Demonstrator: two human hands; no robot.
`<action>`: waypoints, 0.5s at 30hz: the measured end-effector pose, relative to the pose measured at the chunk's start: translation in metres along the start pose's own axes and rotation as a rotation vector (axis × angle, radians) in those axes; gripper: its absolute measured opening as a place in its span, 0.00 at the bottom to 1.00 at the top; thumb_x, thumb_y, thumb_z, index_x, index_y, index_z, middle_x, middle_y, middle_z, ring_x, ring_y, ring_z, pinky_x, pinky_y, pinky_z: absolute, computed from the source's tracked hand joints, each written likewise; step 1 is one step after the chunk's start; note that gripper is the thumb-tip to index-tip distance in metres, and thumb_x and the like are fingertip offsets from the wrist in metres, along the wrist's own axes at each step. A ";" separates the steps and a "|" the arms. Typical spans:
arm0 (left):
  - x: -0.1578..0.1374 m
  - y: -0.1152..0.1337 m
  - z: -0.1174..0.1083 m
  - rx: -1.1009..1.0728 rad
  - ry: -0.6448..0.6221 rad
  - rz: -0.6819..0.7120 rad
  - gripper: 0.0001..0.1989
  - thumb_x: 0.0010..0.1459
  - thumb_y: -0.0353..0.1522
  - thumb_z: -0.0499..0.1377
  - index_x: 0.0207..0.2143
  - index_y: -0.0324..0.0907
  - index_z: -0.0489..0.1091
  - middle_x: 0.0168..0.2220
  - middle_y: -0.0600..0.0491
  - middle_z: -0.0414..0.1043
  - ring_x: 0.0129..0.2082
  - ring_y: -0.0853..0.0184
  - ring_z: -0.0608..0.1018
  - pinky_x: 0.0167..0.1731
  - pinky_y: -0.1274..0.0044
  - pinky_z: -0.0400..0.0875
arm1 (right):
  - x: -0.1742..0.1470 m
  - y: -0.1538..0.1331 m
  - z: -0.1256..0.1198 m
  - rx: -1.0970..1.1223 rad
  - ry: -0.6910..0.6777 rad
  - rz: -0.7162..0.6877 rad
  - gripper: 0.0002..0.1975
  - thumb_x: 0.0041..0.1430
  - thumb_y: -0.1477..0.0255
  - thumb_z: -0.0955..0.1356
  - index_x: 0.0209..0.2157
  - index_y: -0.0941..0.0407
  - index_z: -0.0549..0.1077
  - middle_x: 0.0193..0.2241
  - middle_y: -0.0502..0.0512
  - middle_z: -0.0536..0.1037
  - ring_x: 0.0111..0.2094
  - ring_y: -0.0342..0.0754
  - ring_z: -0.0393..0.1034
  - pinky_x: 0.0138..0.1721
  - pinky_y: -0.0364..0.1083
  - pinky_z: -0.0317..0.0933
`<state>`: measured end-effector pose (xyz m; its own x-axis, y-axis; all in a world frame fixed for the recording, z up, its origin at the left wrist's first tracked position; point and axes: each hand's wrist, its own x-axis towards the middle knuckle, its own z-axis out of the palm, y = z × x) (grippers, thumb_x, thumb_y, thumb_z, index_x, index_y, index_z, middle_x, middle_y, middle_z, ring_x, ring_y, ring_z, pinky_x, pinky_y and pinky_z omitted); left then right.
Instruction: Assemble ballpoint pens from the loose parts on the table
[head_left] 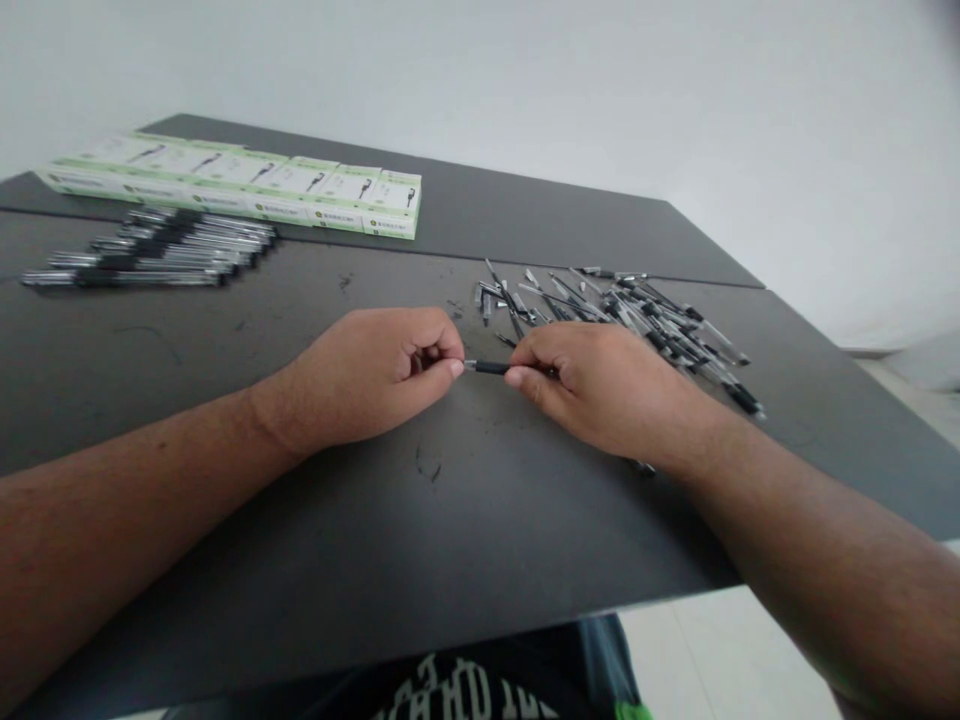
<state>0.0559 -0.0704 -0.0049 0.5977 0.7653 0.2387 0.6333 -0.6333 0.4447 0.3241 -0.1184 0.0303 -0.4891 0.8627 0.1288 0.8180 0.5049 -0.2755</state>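
A pen (491, 368) with a black grip lies level between my two hands, a little above the dark table. My left hand (390, 375) pinches its left end between thumb and forefinger, at a clear or silvery part. With thumb and forefinger, my right hand (600, 385) is closed on the pen's right part, just past the black grip. My fingers hide both ends of the pen. Just behind my right hand lies a loose heap of pen parts (660, 320), with clear barrels, black grips and thin refills mixed together.
At the back left stands a row of white and green boxes (292, 195) with pen pictures. In front of them lies a bundle of pens (165, 248), side by side. The grey table (300, 560) has dark marks; its front edge is close to my body.
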 end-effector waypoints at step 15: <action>-0.001 -0.001 0.000 -0.010 0.005 0.011 0.11 0.68 0.41 0.59 0.39 0.49 0.78 0.32 0.55 0.82 0.31 0.62 0.81 0.38 0.71 0.70 | -0.001 0.001 0.000 0.029 0.023 0.018 0.05 0.74 0.68 0.76 0.47 0.53 0.86 0.39 0.54 0.90 0.40 0.53 0.82 0.41 0.48 0.65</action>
<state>0.0544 -0.0706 -0.0057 0.6023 0.7589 0.2476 0.6217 -0.6405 0.4508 0.3250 -0.1190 0.0301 -0.4668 0.8723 0.1453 0.8173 0.4883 -0.3059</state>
